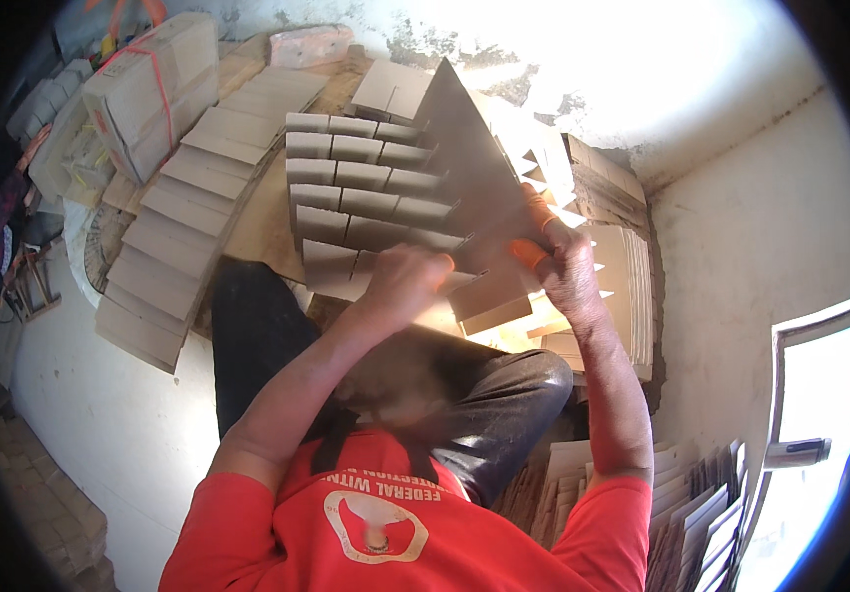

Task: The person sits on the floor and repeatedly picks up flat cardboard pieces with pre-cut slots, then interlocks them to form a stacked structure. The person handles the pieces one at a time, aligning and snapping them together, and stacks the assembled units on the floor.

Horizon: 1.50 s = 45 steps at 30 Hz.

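Slotting seemingly underway — cardboard panel [476,187] gripped by right hand [570,264], left hand [400,284] (grip unclear) at strips [358,177]; slot alignment probably needed next.

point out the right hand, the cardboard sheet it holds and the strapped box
Right hand [570,264]: head view, back of hand
Cardboard sheet [472,173]: head view, broad face
Strapped box [137,116]: head view, side facing camera

Panel [464,168] matt cardboard; shirt [504,557] cloth; finger covers [528,254] rubber-like; wall [435,44] rough, flaking.
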### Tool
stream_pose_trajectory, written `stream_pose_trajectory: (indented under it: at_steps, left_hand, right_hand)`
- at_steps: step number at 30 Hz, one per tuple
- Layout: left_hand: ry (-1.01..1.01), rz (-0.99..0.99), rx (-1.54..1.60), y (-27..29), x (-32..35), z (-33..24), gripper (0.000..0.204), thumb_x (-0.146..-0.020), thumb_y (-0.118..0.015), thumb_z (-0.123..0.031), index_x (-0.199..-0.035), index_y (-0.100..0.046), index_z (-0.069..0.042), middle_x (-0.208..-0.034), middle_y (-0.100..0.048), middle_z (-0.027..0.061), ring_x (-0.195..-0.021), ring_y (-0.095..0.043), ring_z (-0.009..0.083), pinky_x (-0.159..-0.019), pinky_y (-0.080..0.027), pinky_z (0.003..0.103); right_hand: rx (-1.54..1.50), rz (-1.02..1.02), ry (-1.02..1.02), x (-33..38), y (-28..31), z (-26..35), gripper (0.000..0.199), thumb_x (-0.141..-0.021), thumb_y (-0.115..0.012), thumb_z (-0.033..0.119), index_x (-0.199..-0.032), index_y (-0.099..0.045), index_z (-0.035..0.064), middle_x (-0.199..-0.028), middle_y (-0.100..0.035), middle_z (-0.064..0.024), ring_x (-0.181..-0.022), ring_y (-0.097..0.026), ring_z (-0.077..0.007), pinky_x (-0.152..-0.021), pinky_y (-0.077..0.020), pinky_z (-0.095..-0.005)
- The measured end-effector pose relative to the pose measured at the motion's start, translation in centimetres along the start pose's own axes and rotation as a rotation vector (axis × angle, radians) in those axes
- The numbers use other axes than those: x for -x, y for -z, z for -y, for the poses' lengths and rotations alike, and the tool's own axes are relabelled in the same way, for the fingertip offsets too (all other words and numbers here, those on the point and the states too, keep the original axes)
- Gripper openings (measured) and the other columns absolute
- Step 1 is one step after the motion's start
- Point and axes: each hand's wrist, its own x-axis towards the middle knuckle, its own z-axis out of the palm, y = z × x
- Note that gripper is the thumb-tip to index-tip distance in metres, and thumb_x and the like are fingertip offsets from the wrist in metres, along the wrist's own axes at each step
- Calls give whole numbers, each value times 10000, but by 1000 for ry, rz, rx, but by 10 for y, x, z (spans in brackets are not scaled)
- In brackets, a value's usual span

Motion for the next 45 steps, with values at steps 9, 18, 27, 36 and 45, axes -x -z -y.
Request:
stream_pose_trajectory:
  at_steps: [9, 18, 27, 36, 45]
  left_hand:
    - [28, 18, -19, -10, 2, 2, 207, -740, -562, 8, -885, -681, -80, -745, -664, 135, -737, -647, 319, -669, -491, 449]
    - [56, 58, -17, -4, -4, -1, 177, -754, -584, -30, -882, -689, -90, -745, -657, 156, -728, -644, 345, -673, -493, 465]
    - [153, 128, -33, 3, -8, -12, 150, -768, -693, -88, -916, -718, -88, -806, -678, 157, -779, -658, 348, -696, -512, 454]
    - [82, 76, -7, 6, -1, -11, 133, -789, -718, -112, -907, -719, -51, -834, -690, 152, -744, -664, 349, -674, -528, 441]
    - [4, 176, -244, 48, -53, -4, 272, -769, -771, -210, -946, -702, -16, -850, -670, 200, -812, -647, 374, -729, -509, 460]
  right_hand:
    - [-86, 70, -17, -25, -6, -15, 676, -801, -622, -138, -1433, -435, 12, -1071, -673, -105, -903, -620, -123, -810, -509, -265]
    - [36, 148, 25, -28, -14, -5, 698, -820, -563, -157, -1467, -393, 40, -881, -641, -85, -655, -598, -130, -505, -481, -260]
    - [47, 478, -278, -47, 2, 39, 135, -833, -543, -31, -928, -601, -109, -766, -629, -163, -613, -649, -241, -468, -495, -346]
    - [7, 246, -141, 5, -6, 25, 335, -747, -503, -134, -1034, -643, -31, -723, -610, -141, -666, -646, -186, -483, -501, -301]
    - [16, 126, -51, 30, -21, 14, 394, -713, -555, -138, -1076, -645, -14, -883, -653, -229, -824, -656, -379, -720, -528, -402]
